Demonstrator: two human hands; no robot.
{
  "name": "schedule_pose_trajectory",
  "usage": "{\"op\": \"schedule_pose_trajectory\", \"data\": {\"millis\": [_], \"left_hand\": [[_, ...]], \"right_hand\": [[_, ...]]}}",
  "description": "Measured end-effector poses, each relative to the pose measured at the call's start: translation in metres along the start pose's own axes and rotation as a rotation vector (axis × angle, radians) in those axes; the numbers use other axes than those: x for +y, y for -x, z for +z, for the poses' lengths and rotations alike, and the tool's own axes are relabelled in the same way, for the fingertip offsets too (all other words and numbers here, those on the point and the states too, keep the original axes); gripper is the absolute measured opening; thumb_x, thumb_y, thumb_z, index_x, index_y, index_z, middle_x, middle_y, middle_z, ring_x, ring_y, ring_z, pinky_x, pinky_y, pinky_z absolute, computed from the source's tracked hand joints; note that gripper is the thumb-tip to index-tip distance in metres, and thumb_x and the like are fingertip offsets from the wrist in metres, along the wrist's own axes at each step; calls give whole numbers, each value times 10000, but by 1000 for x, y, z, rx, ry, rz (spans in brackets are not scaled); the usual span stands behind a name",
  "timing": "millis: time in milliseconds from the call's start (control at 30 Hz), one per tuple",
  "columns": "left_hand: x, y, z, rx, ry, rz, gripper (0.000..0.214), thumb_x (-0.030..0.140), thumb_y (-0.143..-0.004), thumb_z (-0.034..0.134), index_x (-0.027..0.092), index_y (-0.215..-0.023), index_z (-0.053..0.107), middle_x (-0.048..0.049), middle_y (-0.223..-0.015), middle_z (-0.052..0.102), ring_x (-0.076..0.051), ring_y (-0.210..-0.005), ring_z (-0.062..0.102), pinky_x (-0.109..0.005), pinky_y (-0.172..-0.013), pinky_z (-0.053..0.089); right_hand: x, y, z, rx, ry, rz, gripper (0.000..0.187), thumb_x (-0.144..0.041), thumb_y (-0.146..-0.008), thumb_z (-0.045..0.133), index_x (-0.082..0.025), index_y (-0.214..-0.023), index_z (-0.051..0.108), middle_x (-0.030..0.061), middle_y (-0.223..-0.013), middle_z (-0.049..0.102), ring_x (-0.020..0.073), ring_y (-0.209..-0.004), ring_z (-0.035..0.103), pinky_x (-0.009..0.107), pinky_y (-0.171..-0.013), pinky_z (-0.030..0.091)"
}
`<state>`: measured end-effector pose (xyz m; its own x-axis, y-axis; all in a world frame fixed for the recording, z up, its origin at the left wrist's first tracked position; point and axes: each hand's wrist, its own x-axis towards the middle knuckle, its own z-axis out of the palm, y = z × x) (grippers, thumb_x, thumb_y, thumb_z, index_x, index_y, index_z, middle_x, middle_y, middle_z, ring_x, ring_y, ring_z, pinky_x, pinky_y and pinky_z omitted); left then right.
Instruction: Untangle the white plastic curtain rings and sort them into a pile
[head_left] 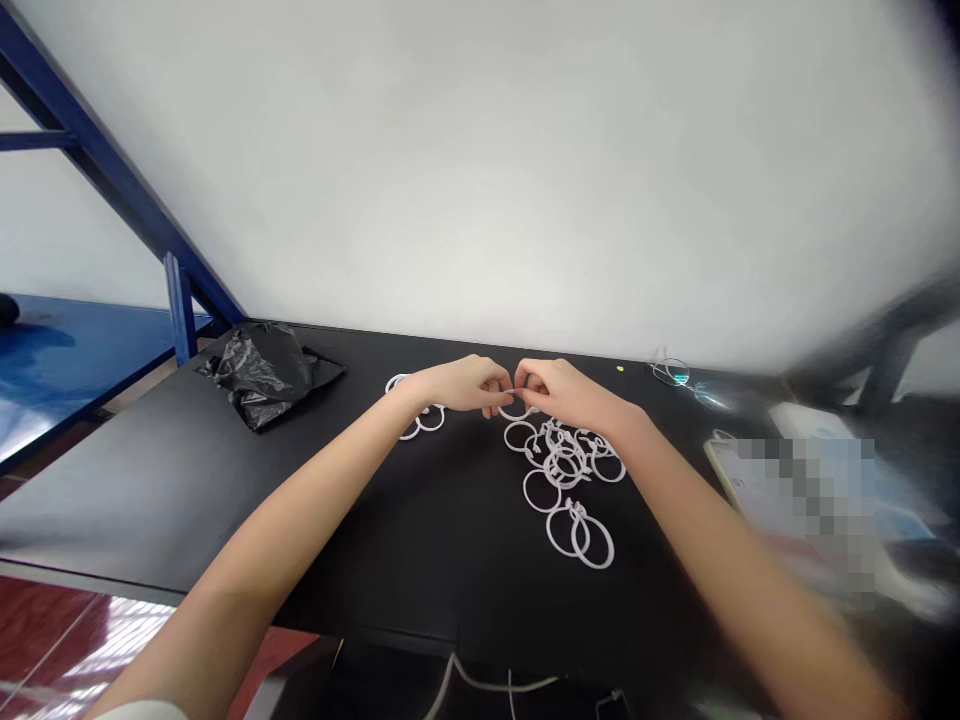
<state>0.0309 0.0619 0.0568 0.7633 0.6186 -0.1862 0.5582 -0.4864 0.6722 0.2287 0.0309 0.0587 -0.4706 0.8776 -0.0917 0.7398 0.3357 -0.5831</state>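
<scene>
My left hand and my right hand meet over the black table, fingertips pinched on a white plastic ring that looks like a curtain ring. The fingers partly hide its upper side. Just below and to the right of my right hand lies a loose pile of similar white rings, some overlapping, with small tabs on their rims. Two overlapping rings sit nearest the front. Behind my left wrist is a smaller group of rings, partly covered by the wrist.
A crumpled black plastic bag lies at the table's back left. Eyeglasses rest near the wall on the right. Farther right are blurred white items. A blue metal frame stands at left; cables hang below the table's front edge.
</scene>
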Motion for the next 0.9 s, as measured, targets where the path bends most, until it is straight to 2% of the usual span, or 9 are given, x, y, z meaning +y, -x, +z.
{"op": "schedule_pose_trajectory", "data": {"millis": [167,267,367,467,533,600,633,733,900], "left_hand": [[-6,-2,-3,132,109,-2,232,328,-862,539,136,-800,653,-44,-719,713,-158,-672,683,-249,-640,481],[-2,4,-10,146,136,-1,258,336,-883,513,128,-827,655,-48,-734,700,-154,-701,677,-249,-667,481],[9,8,-10,235,117,94,319,328,-959,376,146,-876,625,-44,-811,686,-144,-758,647,-254,-693,476],[19,5,2,478,92,228,407,341,-1017,231,163,-846,555,-31,-781,635,-128,-709,593,-257,-669,457],[20,1,12,699,-11,339,440,378,-1026,224,172,-742,490,-24,-694,578,-119,-612,522,-261,-612,421],[17,-2,21,887,-146,453,466,394,-1028,209,188,-667,420,-21,-632,522,-115,-547,449,-269,-559,377],[15,-3,24,941,-189,498,473,393,-1029,188,196,-653,397,-22,-618,504,-116,-530,430,-273,-541,363],[9,-4,27,992,-233,549,484,383,-1031,137,211,-644,372,-17,-583,465,-119,-494,411,-277,-510,347],[6,-2,23,953,-276,530,545,404,-1029,76,207,-618,375,-20,-561,465,-116,-469,392,-275,-490,324]], "right_hand": [[-12,11,-15,73,-172,-48,179,-354,-850,619,-193,-929,622,41,-794,719,161,-681,643,272,-556,470],[-19,16,-19,160,-242,-127,174,-343,-837,647,-184,-905,672,52,-829,729,175,-763,680,298,-641,526],[-25,18,-17,256,-268,-220,149,-296,-869,605,-174,-857,691,49,-798,729,164,-734,685,298,-631,538],[-31,17,-11,378,-289,-289,102,-231,-859,607,-165,-822,675,32,-761,715,145,-684,669,285,-614,538],[-35,17,-8,438,-306,-326,91,-207,-855,608,-163,-796,660,15,-735,697,133,-658,655,277,-615,539],[-39,18,-6,450,-306,-363,86,-196,-854,611,-166,-790,660,3,-731,689,124,-650,646,269,-622,541],[-40,19,-6,444,-301,-382,84,-195,-856,611,-169,-798,666,-1,-734,690,122,-648,643,265,-622,541],[-42,20,-3,424,-296,-434,92,-214,-873,609,-179,-832,684,-1,-748,694,125,-666,646,265,-631,542],[-36,16,1,443,-295,-473,130,-226,-878,611,-174,-782,683,0,-710,678,127,-654,645,262,-617,535]]}}
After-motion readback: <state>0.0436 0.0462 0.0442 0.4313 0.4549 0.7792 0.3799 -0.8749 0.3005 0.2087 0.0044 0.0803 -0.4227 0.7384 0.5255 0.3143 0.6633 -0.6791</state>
